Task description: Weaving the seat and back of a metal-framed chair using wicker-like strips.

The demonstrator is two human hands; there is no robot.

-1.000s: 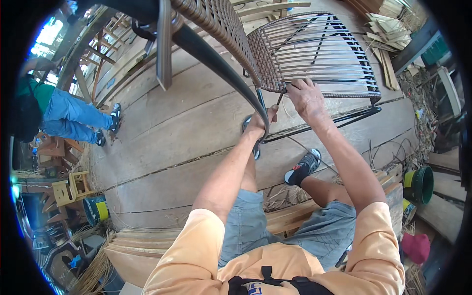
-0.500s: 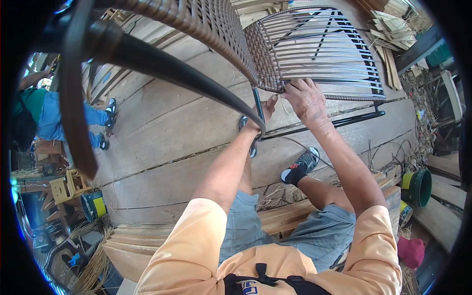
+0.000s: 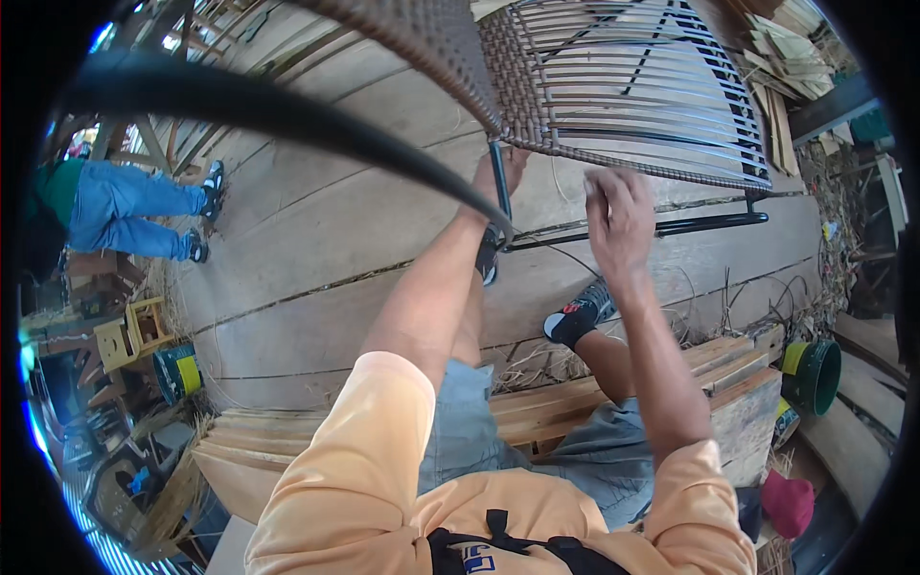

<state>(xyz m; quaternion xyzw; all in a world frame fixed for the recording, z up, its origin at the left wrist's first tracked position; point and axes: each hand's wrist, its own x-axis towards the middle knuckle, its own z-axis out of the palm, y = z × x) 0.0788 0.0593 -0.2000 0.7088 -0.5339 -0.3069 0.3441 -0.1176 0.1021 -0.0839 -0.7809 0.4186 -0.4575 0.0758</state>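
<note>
A chair with a black metal frame stands in front of me. Its brown woven panel (image 3: 436, 62) faces left, and its seat (image 3: 652, 96) has weaving at the left and bare spaced strands across the rest. My left hand (image 3: 506, 171) is below the corner where panel and seat meet, partly behind the upright black tube (image 3: 499, 177); its fingers are mostly hidden. Just short of the seat's front edge, apart from it, is my right hand (image 3: 621, 211), its fingers curled in. Slight blur hides whatever they may hold. A thin dark strand (image 3: 556, 251) trails below the tube.
The curved black armrest (image 3: 287, 120) crosses close above my left forearm. Stacked planks (image 3: 546, 412) lie across my legs' position. A green bucket (image 3: 815, 379) stands at right, another bucket (image 3: 177, 374) at left. Another person's legs (image 3: 134, 211) show at far left; wood scraps (image 3: 786, 57) lie upper right.
My right hand has come away from the seat's front edge, toward me. My left hand has shifted up behind the tube. The chair sits higher in view.
</note>
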